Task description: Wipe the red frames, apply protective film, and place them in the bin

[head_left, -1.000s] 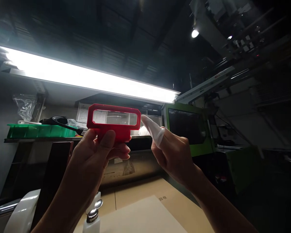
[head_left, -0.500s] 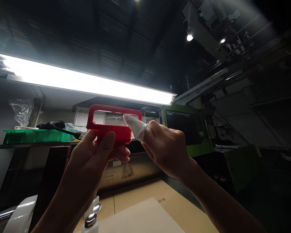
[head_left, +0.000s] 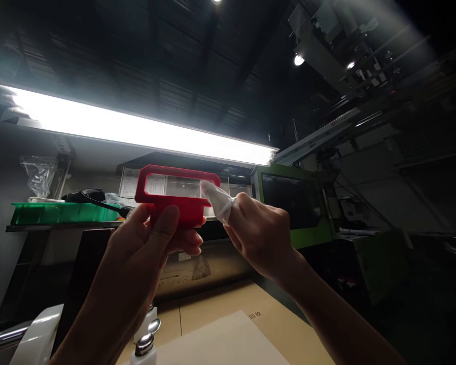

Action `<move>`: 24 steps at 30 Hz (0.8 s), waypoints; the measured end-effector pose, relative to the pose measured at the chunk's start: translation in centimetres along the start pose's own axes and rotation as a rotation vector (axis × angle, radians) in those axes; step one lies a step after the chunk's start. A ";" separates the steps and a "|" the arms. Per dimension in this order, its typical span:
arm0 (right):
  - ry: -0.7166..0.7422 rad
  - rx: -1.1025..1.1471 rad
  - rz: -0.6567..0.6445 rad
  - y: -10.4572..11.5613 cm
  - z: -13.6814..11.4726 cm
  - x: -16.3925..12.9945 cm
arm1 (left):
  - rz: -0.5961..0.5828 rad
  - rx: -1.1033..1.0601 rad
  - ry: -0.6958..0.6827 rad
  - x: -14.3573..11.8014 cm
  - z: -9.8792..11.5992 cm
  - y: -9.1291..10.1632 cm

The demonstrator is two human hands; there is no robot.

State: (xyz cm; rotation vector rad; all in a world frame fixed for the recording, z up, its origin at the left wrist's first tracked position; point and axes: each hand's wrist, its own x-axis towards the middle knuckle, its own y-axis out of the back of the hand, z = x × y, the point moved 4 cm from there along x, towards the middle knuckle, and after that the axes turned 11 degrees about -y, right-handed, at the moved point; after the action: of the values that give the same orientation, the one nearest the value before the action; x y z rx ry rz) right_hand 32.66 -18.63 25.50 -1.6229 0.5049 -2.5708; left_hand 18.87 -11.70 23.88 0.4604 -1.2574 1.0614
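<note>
A red plastic frame (head_left: pixel 174 201) with a long rectangular opening is held up below the lamp. My left hand (head_left: pixel 147 243) grips its lower block, thumb in front and fingers behind. Over the index finger of my right hand (head_left: pixel 260 233) a white cloth (head_left: pixel 217 202) is wrapped, with its tip at the right end of the frame's opening. The other right fingers are curled in. Whether the cloth presses on the frame's edge or only lies in front of it, I cannot tell.
A bright tube lamp (head_left: pixel 144 124) runs above my hands. A green tray (head_left: pixel 60 213) sits on a shelf at left. White bottles with metal caps (head_left: pixel 144 344) stand on the cardboard (head_left: pixel 228 309) below. A green machine (head_left: pixel 288 197) stands at right.
The cloth-covered fingertip has shifted slightly right along the frame's opening. The red frame is tilted a little differently in my left hand. The camera view has moved slightly.
</note>
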 end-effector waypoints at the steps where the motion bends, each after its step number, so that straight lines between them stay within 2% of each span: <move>1: -0.006 -0.007 0.006 -0.1 0.2 0.0 | -0.001 0.000 0.000 0.0 0.0 0.0; 6: -0.066 -0.034 0.040 -0.1 1.2 -0.3 | -0.004 0.006 0.014 0.3 0.1 -0.1; 11: -0.002 0.034 0.100 0.8 0.2 0.0 | -0.009 0.001 0.010 0.1 0.4 -0.3; 18: 0.069 0.016 0.041 0.6 -0.7 0.6 | -0.020 0.045 -0.005 -0.1 0.4 -0.3; 24: -0.085 -0.004 0.035 0.1 1.6 0.1 | -0.034 0.078 0.023 0.1 0.0 0.1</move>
State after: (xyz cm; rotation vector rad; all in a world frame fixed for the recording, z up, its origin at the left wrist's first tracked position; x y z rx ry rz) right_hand 34.03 -19.11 26.25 -1.6999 0.5270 -2.4657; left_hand 18.78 -11.65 23.93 0.5262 -1.1874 1.0864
